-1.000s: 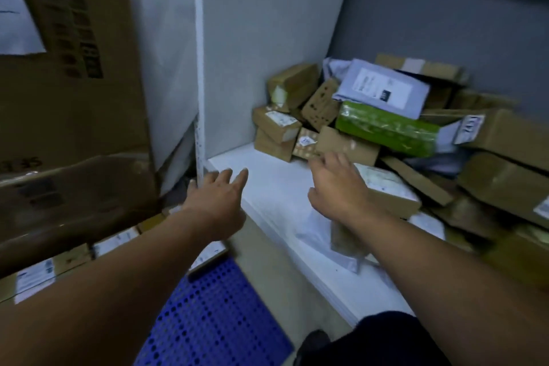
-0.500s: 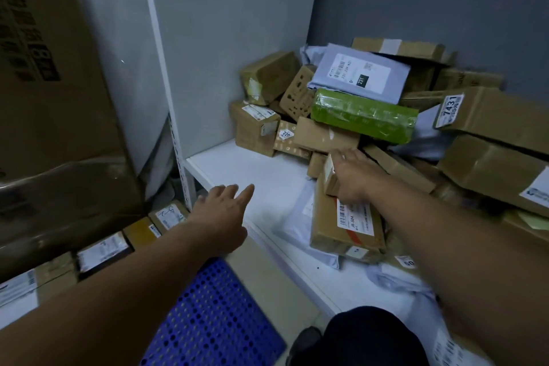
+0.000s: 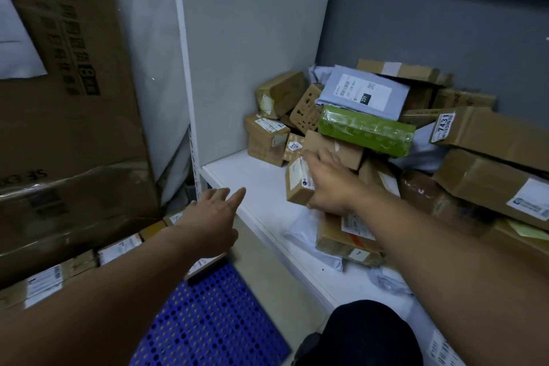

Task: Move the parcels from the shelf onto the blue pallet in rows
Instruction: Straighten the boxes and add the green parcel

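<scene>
head view: the right hand (image 3: 329, 187) reaches across the shelf (image 3: 255, 187), fingers and thumb clamped round a small brown parcel (image 3: 297, 184) at the front of the parcel heap (image 3: 463, 181), probably chosen because it lies loose nearest the shelf's front edge. the left hand (image 3: 212, 217) hovers over that edge, fingers straight and together, above the blue pallet (image 3: 214, 321).

Light is dim, flat and cool. The white shelf (image 3: 255, 184) is brightest; soft shadows pool under the pile (image 3: 490, 187) at its back right. Faint glare sits on the green parcel (image 3: 367, 131) and the film (image 3: 77, 184) on the carton (image 3: 74, 83). The post (image 3: 185, 68) bows with the wide lens. The right hand (image 3: 329, 184) and the box (image 3: 297, 189) it grips are smeared.
</scene>
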